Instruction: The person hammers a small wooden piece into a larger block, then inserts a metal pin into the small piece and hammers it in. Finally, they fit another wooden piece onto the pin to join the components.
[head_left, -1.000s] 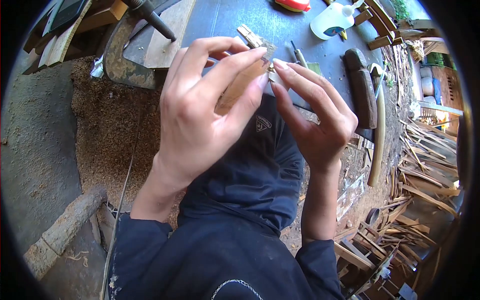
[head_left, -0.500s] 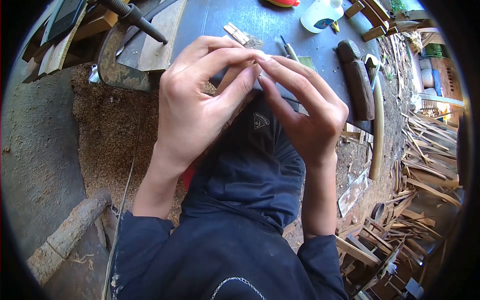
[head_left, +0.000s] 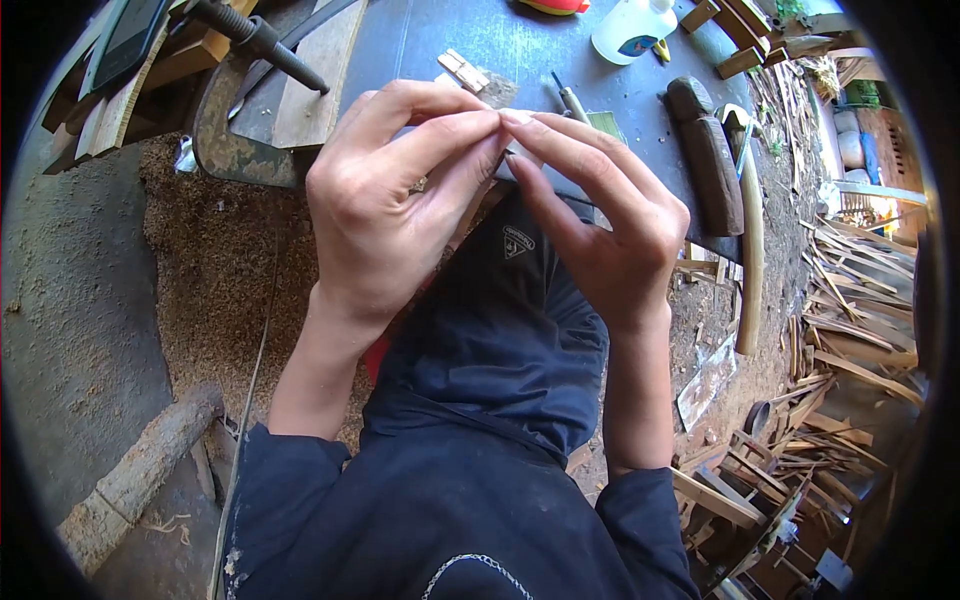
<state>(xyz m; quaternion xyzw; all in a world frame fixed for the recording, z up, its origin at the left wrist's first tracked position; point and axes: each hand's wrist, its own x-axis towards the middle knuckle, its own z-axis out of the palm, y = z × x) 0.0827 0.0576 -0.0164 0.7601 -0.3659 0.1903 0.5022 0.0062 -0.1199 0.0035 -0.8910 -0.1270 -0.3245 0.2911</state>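
My left hand (head_left: 385,195) and my right hand (head_left: 605,205) meet at their fingertips above the near edge of the dark blue work table (head_left: 420,40). Both are curled into a pinch. Whatever is between the fingers is very small, and the fingertips hide it; a tiny dark tip shows by my right thumb. Just beyond the fingers lie small pale wooden pieces (head_left: 462,72), a thin tool with a pale handle (head_left: 573,103) and a greenish flat piece (head_left: 607,125).
A rusty clamp (head_left: 245,160) grips a board (head_left: 310,95) at the left. To the right rest a dark wooden mallet (head_left: 715,170) and a long pale handle (head_left: 753,260). A clear bottle (head_left: 632,32) stands at the back. Wood scraps (head_left: 850,320) cover the ground at right.
Both hands have shifted slightly left, with their fingertips still together. My left fingers have bent a little more, and the view has moved slightly.
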